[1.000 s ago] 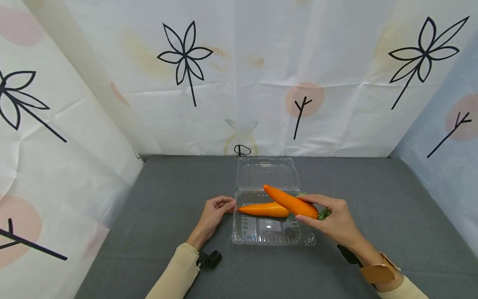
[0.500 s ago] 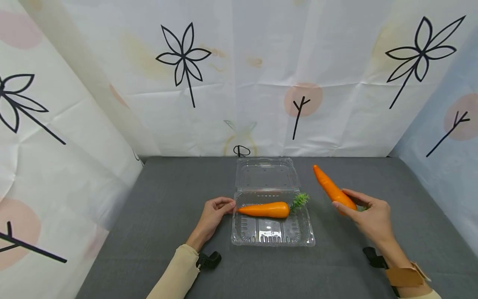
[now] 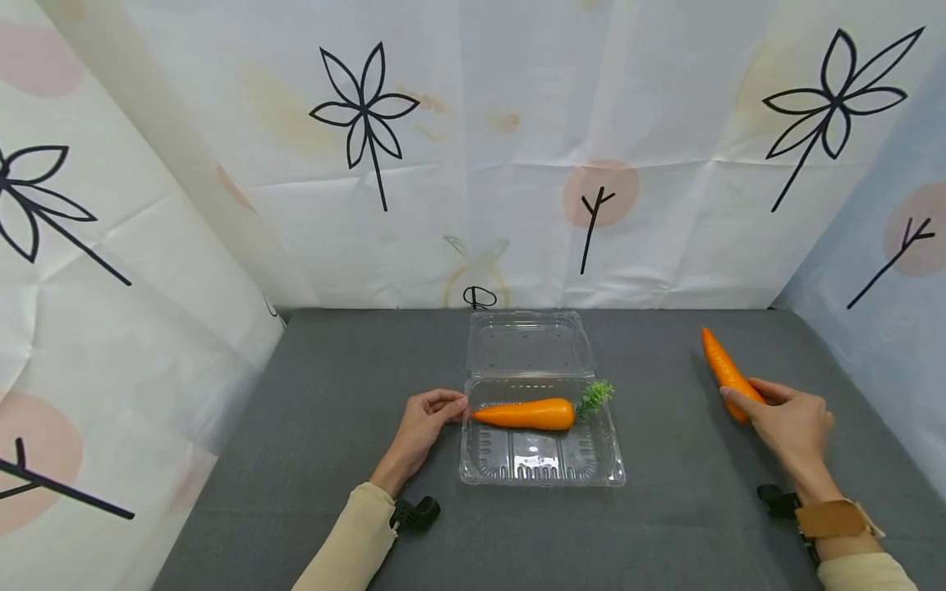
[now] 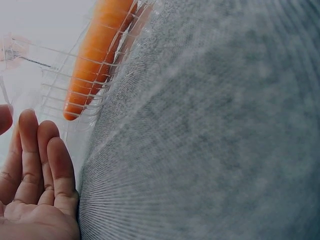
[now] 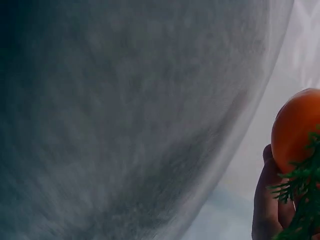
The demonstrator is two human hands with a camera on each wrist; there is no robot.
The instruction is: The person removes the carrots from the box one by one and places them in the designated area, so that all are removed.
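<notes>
A clear plastic clamshell box (image 3: 510,472) lies with its lid folded back on the grey table. Inside it rests an orange carrot (image 3: 525,414) with a green leafy top, its tip pointing left. My left hand (image 3: 424,423) pinches the box's left rim between thumb and fingers; in the left wrist view that hand (image 4: 40,185) lies below the carrot's tip, seen through the ribbed wall. Far to the right, my right hand (image 3: 791,423) grips a second carrot (image 3: 724,369) near its thick end, tip pointing away. Its green leaves (image 5: 305,185) show in the right wrist view.
The lid (image 3: 528,343) lies flat behind the box, close to the back cloth wall (image 3: 665,230). Printed cloth also bounds the left and right sides. The grey tabletop (image 3: 665,525) spreads around the box.
My right hand has carried the second carrot from over the box out to the right side of the table. The left hand has stayed at the box's left rim.
</notes>
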